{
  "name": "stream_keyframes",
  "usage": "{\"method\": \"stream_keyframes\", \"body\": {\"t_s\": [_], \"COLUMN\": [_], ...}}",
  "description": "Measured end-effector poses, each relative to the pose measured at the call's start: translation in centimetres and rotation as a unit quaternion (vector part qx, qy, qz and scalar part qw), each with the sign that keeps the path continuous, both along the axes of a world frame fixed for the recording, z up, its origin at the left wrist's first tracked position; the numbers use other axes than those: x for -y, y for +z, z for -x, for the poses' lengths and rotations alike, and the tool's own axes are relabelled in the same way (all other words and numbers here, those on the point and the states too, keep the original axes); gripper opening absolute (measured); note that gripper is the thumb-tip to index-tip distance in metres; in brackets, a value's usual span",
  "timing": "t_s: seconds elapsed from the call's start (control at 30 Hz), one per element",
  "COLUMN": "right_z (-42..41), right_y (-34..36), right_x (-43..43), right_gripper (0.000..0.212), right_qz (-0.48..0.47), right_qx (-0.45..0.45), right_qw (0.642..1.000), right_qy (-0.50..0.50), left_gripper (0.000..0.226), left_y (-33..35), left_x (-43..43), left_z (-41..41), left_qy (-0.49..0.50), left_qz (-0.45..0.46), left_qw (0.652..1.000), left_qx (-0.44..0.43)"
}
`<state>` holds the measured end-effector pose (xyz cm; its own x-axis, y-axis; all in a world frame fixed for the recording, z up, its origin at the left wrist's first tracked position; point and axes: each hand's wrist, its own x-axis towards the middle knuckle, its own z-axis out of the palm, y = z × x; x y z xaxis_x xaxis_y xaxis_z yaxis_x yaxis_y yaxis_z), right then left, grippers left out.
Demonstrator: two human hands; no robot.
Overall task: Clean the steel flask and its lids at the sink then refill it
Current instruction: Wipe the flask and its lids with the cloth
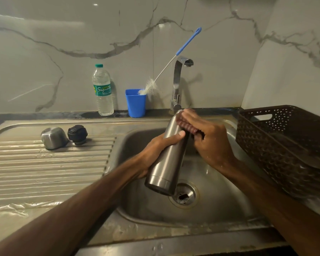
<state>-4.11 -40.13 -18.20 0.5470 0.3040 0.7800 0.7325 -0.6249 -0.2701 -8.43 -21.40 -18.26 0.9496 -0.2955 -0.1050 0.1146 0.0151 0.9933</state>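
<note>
The steel flask (167,159) is tilted over the sink basin (220,200), its base toward me and its mouth end pointing away. My left hand (161,145) grips its middle, thumb across the front. My right hand (207,137) presses a dark red scrub pad (187,126) against the flask's upper part, fingers wrapped over the pad. On the ribbed drainboard (44,172) to the left sit the steel cup lid (53,138), upside down, and the black stopper lid (77,134) beside it.
The tap (179,84) stands behind the basin; no water runs from it. A blue cup (135,104) holds a long bottle brush (174,60). A plastic water bottle (102,91) stands left of it. A dark perforated basket (284,145) fills the right side.
</note>
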Motion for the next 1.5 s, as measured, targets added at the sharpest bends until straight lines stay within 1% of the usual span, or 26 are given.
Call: {"method": "stream_keyframes", "body": {"t_s": [0.07, 0.13, 0.3, 0.43, 0.53, 0.67, 0.73, 0.8, 0.9, 0.97, 1.07, 1.13, 1.23, 1.4, 1.5], "right_z": [-0.6, -0.7, -0.2, 1.1, 2.1, 3.1, 3.9, 4.9, 6.3, 6.9, 6.5, 6.0, 5.9, 6.9, 6.1], "right_y": [0.1, -0.1, -0.3, -0.2, -0.2, -0.1, 0.0, 0.1, 0.2, 0.2, 0.1, 0.2, 0.2, 0.2, 0.4], "right_x": [0.6, 1.0, 0.3, -0.7, -1.5, -2.0, -2.2, -2.3, -2.5, -2.5, -2.4, -2.4, -2.4, -2.5, -2.4], "right_gripper": [0.055, 0.052, 0.056, 0.059, 0.06, 0.062, 0.062, 0.063, 0.066, 0.063, 0.06, 0.053, 0.051, 0.04, 0.037], "right_qz": [-0.03, -0.039, -0.029, -0.002, 0.011, 0.027, 0.041, 0.046, 0.046, 0.055, 0.048, 0.028, 0.016, -0.002, -0.018], "right_qx": [-0.04, -0.057, -0.073, -0.062, -0.065, -0.065, -0.064, -0.056, -0.04, -0.029, -0.035, -0.055, -0.068, -0.05, -0.068], "right_qw": [0.998, 0.996, 0.996, 0.998, 0.996, 0.992, 0.988, 0.985, 0.974, 0.968, 0.966, 0.97, 0.976, 0.965, 0.966], "right_qy": [-0.042, -0.058, -0.037, 0.02, 0.065, 0.109, 0.132, 0.158, 0.219, 0.245, 0.252, 0.235, 0.207, 0.258, 0.249], "left_gripper": [0.055, 0.058, 0.069, 0.061, 0.056, 0.059, 0.064, 0.068, 0.064, 0.064, 0.067, 0.068, 0.065, 0.066, 0.067], "left_y": [-0.1, -0.4, -0.8, -0.5, -0.2, 0.0, -0.1, 0.1, 0.6, 0.5, 0.4, 0.4, 0.4, 0.2, -0.1], "left_x": [0.1, 0.1, -0.6, -1.3, -2.0, -2.7, -3.2, -3.5, -4.1, -4.6, -4.9, -4.6, -4.1, -4.9, -4.5], "left_z": [0.0, -0.1, -0.8, -1.1, -1.3, -1.5, -1.7, -1.9, -1.8, -2.1, -2.3, -2.2, -2.1, -2.6, -2.6], "left_qy": [-0.011, 0.001, 0.034, 0.086, 0.105, 0.139, 0.164, 0.174, 0.188, 0.191, 0.205, 0.192, 0.182, 0.2, 0.212], "left_qz": [-0.022, -0.025, -0.038, 0.021, 0.058, 0.056, 0.071, 0.121, 0.208, 0.245, 0.265, 0.263, 0.251, 0.281, 0.274], "left_qw": [1.0, 1.0, 0.998, 0.995, 0.992, 0.987, 0.982, 0.975, 0.958, 0.948, 0.939, 0.942, 0.948, 0.937, 0.936], "left_qx": [0.002, -0.015, -0.034, -0.036, -0.041, -0.054, -0.057, -0.064, -0.063, -0.069, -0.08, -0.08, -0.072, -0.059, -0.064]}}
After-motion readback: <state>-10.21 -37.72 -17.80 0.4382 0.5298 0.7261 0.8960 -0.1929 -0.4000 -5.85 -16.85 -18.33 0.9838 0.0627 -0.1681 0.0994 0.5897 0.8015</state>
